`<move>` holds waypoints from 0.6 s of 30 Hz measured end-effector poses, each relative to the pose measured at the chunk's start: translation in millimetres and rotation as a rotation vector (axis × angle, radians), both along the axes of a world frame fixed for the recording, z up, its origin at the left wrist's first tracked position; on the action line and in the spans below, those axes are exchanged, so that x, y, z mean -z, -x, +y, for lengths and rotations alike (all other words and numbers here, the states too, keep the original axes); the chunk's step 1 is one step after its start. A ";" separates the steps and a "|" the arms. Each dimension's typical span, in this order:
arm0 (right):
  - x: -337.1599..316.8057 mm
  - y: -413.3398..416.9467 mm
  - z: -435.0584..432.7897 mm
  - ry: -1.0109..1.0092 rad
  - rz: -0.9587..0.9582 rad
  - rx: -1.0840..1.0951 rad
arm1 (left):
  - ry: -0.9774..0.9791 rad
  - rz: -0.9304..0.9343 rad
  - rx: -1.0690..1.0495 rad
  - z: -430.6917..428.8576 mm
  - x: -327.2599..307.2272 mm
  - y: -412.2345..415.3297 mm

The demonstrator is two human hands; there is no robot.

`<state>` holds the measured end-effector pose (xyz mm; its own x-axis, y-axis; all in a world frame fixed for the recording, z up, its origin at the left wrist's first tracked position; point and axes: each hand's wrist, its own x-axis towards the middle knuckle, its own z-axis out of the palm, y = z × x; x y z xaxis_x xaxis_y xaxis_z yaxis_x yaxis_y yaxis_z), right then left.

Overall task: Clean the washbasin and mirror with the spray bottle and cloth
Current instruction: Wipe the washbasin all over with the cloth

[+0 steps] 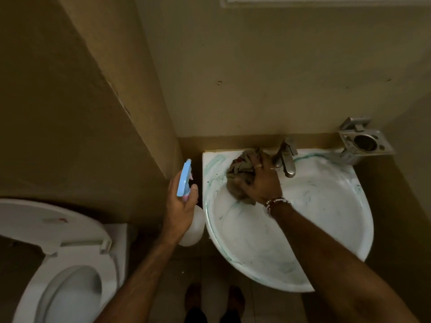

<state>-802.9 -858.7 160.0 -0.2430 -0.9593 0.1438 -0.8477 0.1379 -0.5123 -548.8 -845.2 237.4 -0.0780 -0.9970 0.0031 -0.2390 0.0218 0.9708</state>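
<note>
The toilet (70, 278) stands at the left, lid raised. Next to it the left hand (180, 206) grips the spray bottle (184, 180) by its neck, blue trigger head up, its white body just outside the washbasin (326, 217); I can't tell what's in it. The basin is smeared with teal streaks and dark specks. On its back-left slope the right hand (261, 183) clutches a bunched brown cloth (242, 165), pressing it down just beside the metal tap (288, 159). A steel holder (366, 143) sits at the right corner. Ochre walls (256, 78), tiled floor (217, 271).
</note>
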 end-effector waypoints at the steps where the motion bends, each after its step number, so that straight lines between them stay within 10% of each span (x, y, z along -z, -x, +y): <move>1: 4.0 -0.9 1.1 -0.006 0.072 -0.016 | 0.002 -0.005 0.016 -2.4 1.7 -1.6; 18: 19.4 -80.6 -53.6 -0.054 0.157 0.245 | -0.009 0.019 0.119 -11.8 4.5 -12.3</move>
